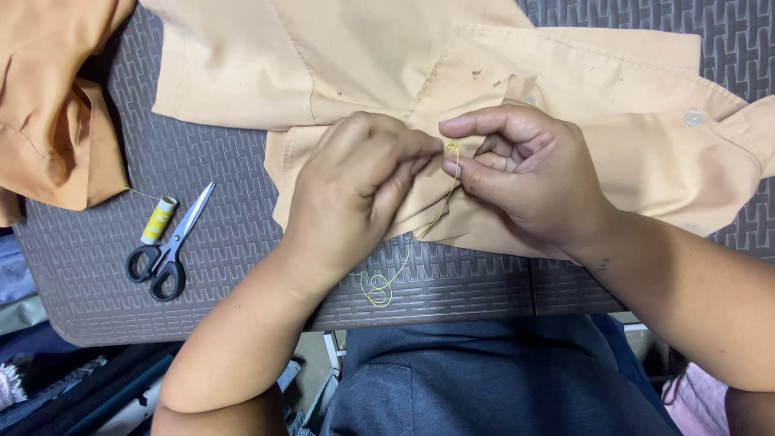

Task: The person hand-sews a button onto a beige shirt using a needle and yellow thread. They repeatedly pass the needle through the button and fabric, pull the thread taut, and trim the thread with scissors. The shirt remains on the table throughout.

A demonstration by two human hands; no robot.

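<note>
Lying at the far left of the grey woven-pattern plastic table [97, 266] is a bunched orange cloth [48, 113]; near it a small spool of yellow thread [158, 220] touches black-handled steel scissors [168, 246]. At centre, the left hand [355, 190] is curled shut, pinching the pale peach cotton shirt [339, 56] spread across the tabletop. A thin yellow thread [387, 278] loops down over the table edge below it. Just beside it, the right hand [525, 173] pinches the thread's upper end between thumb and forefinger, resting on the shirt near a pale round button [694, 118].
</note>
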